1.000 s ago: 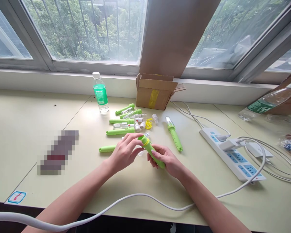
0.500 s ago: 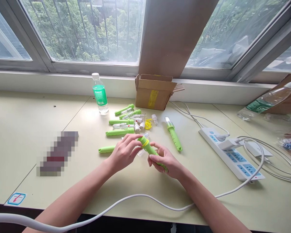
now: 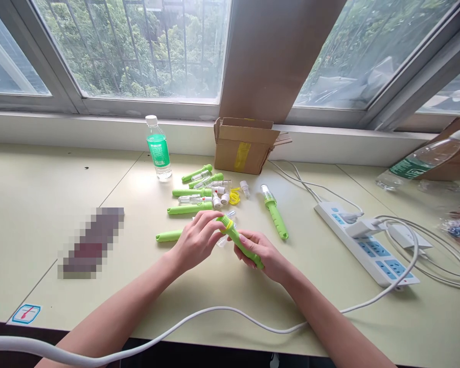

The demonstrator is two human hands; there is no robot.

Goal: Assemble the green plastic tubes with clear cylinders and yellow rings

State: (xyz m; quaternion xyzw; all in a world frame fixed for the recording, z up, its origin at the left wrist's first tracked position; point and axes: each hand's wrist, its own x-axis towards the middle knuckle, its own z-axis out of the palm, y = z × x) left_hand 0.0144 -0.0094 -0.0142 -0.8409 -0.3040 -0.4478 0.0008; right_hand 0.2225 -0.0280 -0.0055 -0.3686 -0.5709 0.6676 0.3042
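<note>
We see right hand [image 3: 262, 253] wrapped around green handle [image 3: 240, 243], held just above desk [image 3: 46, 204]. Left hand [image 3: 197, 240] pinches its yellow-ringed top; fingers cover tip. Clear part behind left fingers hard to make out. Parts pile [image 3: 205, 191] beyond, well apart.

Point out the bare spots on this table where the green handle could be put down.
Bare table lies left of the water bottle, above the blurred patch. Another free strip runs between the finished green tool and the power strip. It is crowded behind the left hand and right hand, where the pile of green parts lies before the cardboard box.
</note>
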